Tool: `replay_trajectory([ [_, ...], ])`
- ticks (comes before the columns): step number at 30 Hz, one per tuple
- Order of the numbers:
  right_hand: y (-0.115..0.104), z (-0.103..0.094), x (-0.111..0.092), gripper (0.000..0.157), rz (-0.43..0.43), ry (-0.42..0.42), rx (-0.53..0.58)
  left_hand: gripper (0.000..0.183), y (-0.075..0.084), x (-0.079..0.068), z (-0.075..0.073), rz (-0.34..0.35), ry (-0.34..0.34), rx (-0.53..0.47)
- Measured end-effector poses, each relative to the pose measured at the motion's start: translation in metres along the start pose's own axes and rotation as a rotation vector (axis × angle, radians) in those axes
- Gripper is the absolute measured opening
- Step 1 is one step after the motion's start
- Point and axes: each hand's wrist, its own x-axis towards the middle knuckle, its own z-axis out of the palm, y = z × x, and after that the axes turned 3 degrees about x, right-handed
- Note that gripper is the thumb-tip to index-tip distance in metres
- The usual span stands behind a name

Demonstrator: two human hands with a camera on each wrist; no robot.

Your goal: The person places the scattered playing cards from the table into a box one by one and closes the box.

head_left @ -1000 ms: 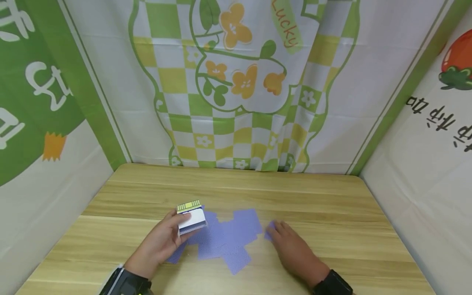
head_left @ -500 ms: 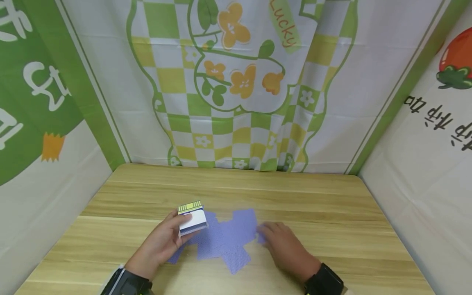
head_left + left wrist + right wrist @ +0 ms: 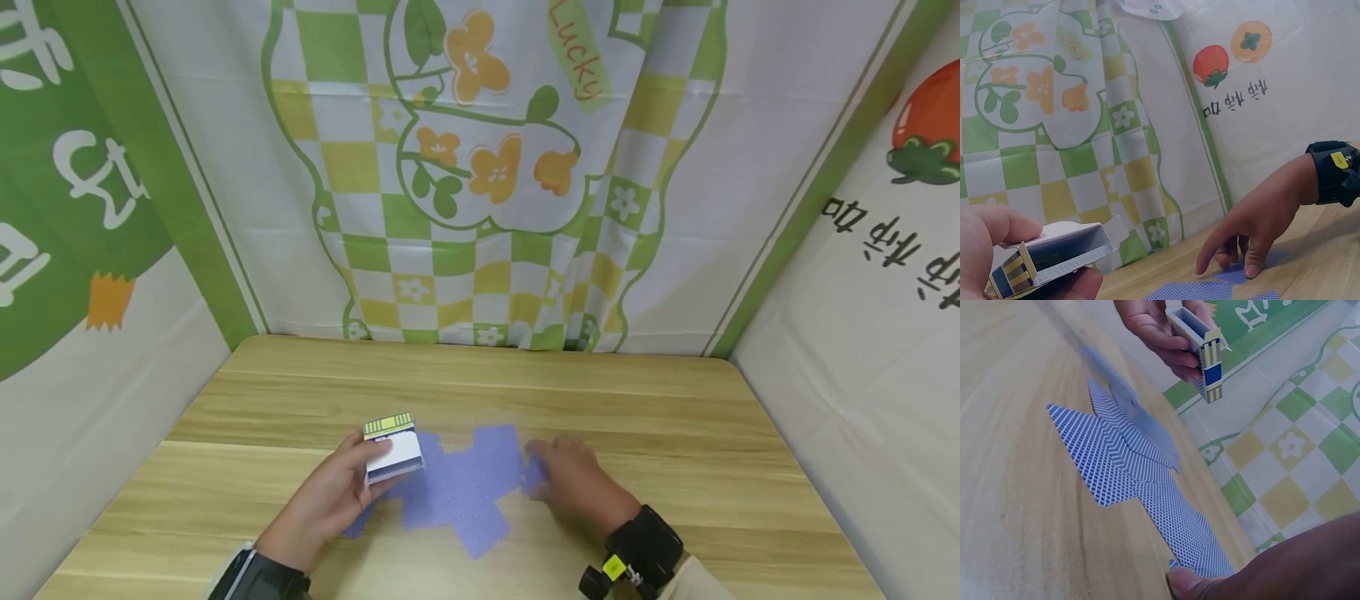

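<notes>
My left hand (image 3: pixel 330 487) holds a small playing-card box (image 3: pixel 397 452) above the table, thumb across its white face. The box's mouth stands open in both wrist views, with a yellow-striped flap (image 3: pixel 1212 353) folded out. Beneath and right of it, blue-backed playing cards (image 3: pixel 450 492) lie face down in an overlapping spread. My right hand (image 3: pixel 581 479) is low at the spread's right edge. It has one playing card (image 3: pixel 1232 273) between thumb and fingers, flat against the tabletop. In the right wrist view my thumb (image 3: pixel 1186 579) covers part of that card.
The wooden table (image 3: pixel 675 417) runs back to a green and yellow checked curtain (image 3: pixel 480 267). White cloth walls with green borders close in the left and right sides. A black wrist strap (image 3: pixel 645 542) sits on my right wrist.
My right hand has slid left with the single card to the spread's right edge, and its wrist has turned. The left hand and the box stay nearly in place.
</notes>
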Motion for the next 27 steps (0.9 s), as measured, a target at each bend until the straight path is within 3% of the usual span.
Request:
replay_trajectory([
  [8, -0.006, -0.002, 0.001, 0.067, 0.049, 0.014, 0.033, 0.080, 0.000, 0.000, 0.000, 0.002, -0.022, 0.011],
  [16, -0.008, 0.000, 0.000, 0.060, 0.065, 0.032, 0.030, 0.072, -0.002, 0.001, 0.002, 0.002, -0.022, 0.020],
  [21, -0.010, 0.000, -0.001, 0.061, 0.098, 0.074, -0.003, 0.073, -0.004, 0.001, 0.002, 0.001, -0.015, 0.023],
  [27, -0.014, -0.001, -0.001, 0.063, 0.141, 0.056, 0.018, 0.076, -0.005, 0.001, 0.001, 0.002, -0.013, 0.025],
])
